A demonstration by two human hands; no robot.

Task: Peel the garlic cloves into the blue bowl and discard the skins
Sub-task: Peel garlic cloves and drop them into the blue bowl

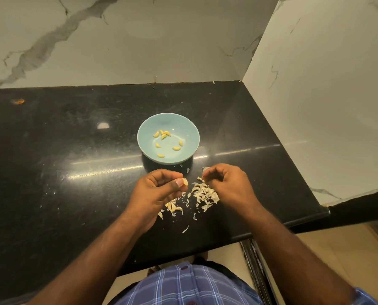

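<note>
A black polished countertop point(73, 150) runs into a corner of pale marble-veined wall point(315, 84); it is scattered with papery flecks, and a light glints off it in a long streak. The blue bowl point(189, 130) sits toward the back of the counter with about eight peeled yellow cloves point(176, 148) lying loose in it. Just in front of it the person's left hand point(159, 190) has its thumb and fingertips pinched on one garlic clove point(185, 181), pale and seemingly near bare; the right hand point(227, 186) is curled beside it, fingertips drawn together on what looks like a scrap of skin, though I cannot be sure. Between and beneath the hands lies a heap of skins point(205, 194); a few unpeeled cloves point(173, 208) rest just under the left wrist.

To my eye the clove in hand is being stripped of its last skin; done well, that means rolling it between thumb and finger so the paper loosens, pulling from the root end, letting the scrap fall onto the heap rather than near the bowl; then check no film clings before dropping it in. Keeping the skins gathered in one heap should make discarding easier later.

No brand, label or writing is legible anywhere; the bowl is plain, and the checked blue shirt point(194, 287) shows none.
</note>
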